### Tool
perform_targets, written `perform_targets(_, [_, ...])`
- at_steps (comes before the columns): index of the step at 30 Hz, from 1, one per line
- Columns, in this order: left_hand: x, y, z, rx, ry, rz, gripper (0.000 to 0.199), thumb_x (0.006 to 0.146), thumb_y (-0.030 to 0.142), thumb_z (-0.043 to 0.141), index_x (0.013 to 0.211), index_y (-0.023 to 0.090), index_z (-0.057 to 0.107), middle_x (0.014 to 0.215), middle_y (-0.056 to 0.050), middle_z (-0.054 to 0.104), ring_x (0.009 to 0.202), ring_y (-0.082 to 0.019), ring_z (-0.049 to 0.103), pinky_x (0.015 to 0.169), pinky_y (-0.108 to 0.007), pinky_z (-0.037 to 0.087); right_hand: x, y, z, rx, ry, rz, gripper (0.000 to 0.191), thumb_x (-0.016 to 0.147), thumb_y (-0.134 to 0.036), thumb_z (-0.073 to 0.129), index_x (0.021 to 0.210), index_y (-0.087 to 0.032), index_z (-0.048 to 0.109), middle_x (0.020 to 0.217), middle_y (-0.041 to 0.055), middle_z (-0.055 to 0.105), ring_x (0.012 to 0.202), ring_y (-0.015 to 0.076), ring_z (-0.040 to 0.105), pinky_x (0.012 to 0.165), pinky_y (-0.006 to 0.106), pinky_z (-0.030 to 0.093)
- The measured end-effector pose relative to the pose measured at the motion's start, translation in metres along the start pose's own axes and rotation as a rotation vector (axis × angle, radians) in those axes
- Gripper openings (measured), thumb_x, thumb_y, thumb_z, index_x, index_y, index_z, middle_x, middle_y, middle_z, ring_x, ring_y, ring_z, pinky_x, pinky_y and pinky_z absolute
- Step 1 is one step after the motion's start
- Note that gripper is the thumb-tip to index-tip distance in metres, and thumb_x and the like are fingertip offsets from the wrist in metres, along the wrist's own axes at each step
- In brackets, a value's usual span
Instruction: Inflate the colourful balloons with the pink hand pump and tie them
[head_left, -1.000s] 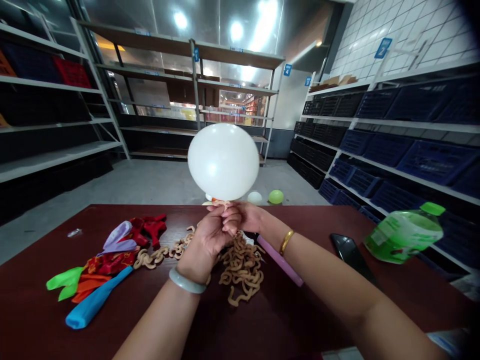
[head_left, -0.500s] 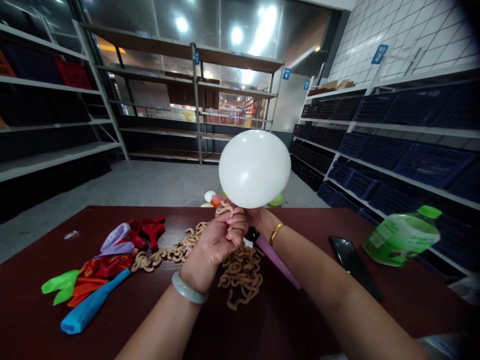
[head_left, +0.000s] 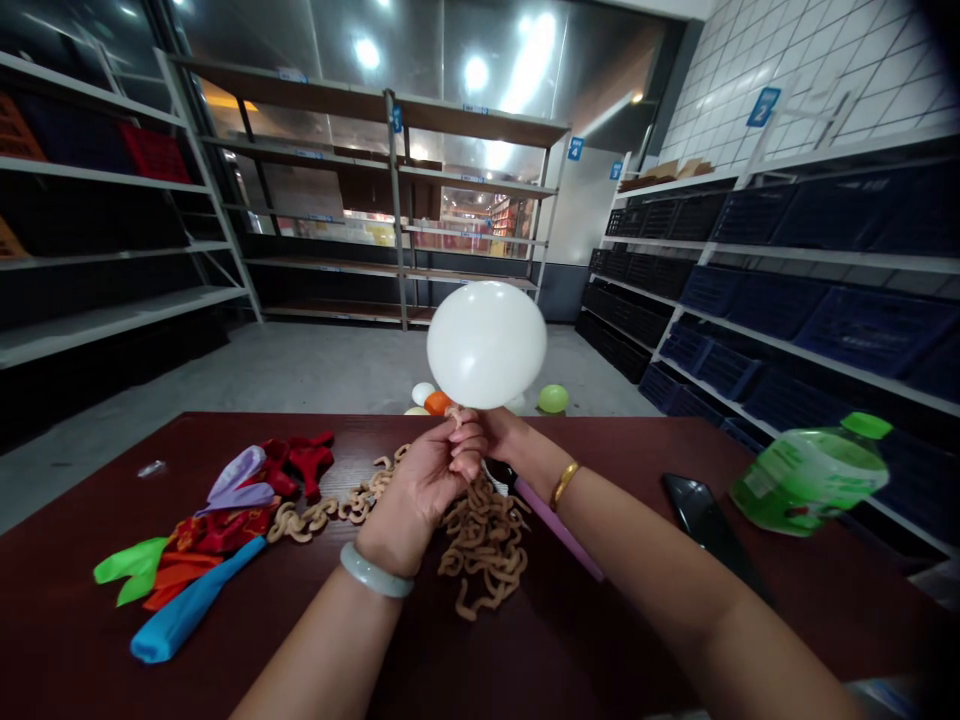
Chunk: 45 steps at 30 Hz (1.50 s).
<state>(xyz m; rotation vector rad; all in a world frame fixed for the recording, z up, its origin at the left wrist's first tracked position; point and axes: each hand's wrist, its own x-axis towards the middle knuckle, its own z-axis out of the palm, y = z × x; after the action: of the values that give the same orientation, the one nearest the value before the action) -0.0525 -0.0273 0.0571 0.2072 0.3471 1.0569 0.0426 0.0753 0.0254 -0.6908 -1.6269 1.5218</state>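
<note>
A large inflated white balloon (head_left: 486,345) stands just above my two hands, its lower end at my fingertips. My left hand (head_left: 439,470), with a pale bangle at the wrist, is closed around the balloon's lower end. Close beside it, my right hand (head_left: 502,432), with a gold bracelet, meets it under the balloon; its fingers are mostly hidden. Below them lies a pile of tan curled pieces (head_left: 486,545) on the dark red table (head_left: 315,650). A pink-handled tool (head_left: 559,525) lies under my right forearm.
Deflated balloons (head_left: 199,545) lie at the table's left. At the right are a black phone (head_left: 709,525) and a green-capped bottle (head_left: 814,475). Beyond the table, inflated balloons (head_left: 553,399) rest on the floor. Shelving (head_left: 397,200) and blue crates (head_left: 847,320) stand around.
The white balloon looks smaller and has shifted slightly left and down with my hands. More of the orange and green balloons on the floor now shows.
</note>
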Motion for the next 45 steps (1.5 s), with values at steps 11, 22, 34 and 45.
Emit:
perform_targets(11, [0.014,0.015,-0.018,0.415,0.214,0.532,0.022,0.078,0.015,0.069,0.073,0.017,0.048,0.056,0.008,0.036,0.041,-0.003,0.027,0.038,-0.014,0.02,-0.039,-0.006,-0.001,0.303,0.194,0.052,0.029,0.066,-0.033,0.08,0.075,-0.017,0.057,0.066,-0.0035,0.056,0.056,0.0074,0.049,0.051,0.02,0.042])
perform_targets(22, [0.023,0.008,-0.029,0.599,0.22,0.688,0.026,0.074,0.025,0.071,0.064,0.018,0.048,0.052,0.008,0.033,0.042,-0.005,0.022,0.04,-0.019,0.015,-0.076,-0.038,-0.003,-0.374,0.202,-0.339,0.008,0.084,-0.02,0.058,0.091,-0.022,0.054,0.075,-0.0027,0.063,0.063,0.0122,0.056,0.062,0.027,0.043])
perform_targets(34, [0.035,-0.022,-0.033,0.575,0.168,0.741,0.02,0.075,0.03,0.077,0.075,0.014,0.065,0.06,0.003,0.054,0.053,-0.008,0.045,0.052,-0.02,0.035,-0.096,-0.032,0.0,-0.816,0.274,-0.581,0.016,0.099,-0.021,0.051,0.102,-0.023,0.067,0.096,0.0058,0.074,0.088,0.0193,0.067,0.082,0.032,0.05])
perform_targets(45, [0.035,-0.032,-0.031,0.664,0.212,0.612,0.034,0.07,0.042,0.083,0.073,0.015,0.063,0.056,0.004,0.048,0.047,-0.006,0.034,0.044,-0.019,0.023,-0.1,-0.022,-0.022,-0.902,0.281,-0.584,0.023,0.095,-0.014,0.057,0.106,-0.025,0.074,0.107,0.0058,0.072,0.099,0.0195,0.066,0.091,0.032,0.049])
